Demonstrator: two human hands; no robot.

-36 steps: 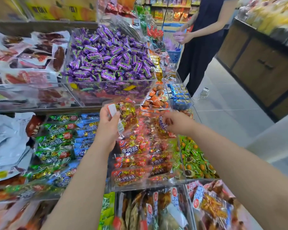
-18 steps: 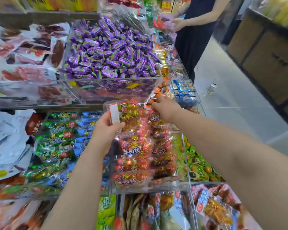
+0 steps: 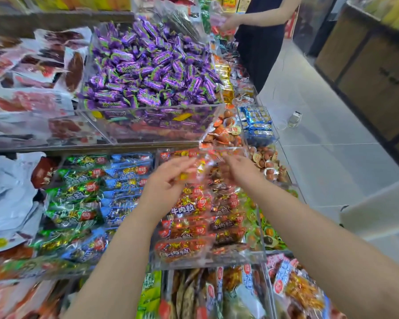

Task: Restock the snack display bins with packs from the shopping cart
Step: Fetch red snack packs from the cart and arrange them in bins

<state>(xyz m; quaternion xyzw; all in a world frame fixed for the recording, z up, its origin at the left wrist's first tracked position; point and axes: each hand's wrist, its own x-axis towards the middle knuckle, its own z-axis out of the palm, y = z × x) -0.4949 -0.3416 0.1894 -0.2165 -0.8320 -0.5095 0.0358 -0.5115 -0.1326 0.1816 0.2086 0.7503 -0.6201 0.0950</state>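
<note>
A clear pack of red and gold wrapped snacks, blurred by motion, hangs over the back end of a clear acrylic bin filled with like red packs. My left hand pinches the pack's left side with thumb and fingertips. My right hand holds the pack's right edge with curled fingers. Both forearms reach in from the bottom of the view. The shopping cart is out of view.
A heaped bin of purple candies stands on the tier above. Green and blue packs fill the bin to the left, orange packs and blue packs lie behind. A person in dark clothing stands in the aisle by a wooden counter.
My left hand carried the pack rightward and down toward the back of the red-pack bin. My right hand left the packs in the bin and took the pack's right edge.
</note>
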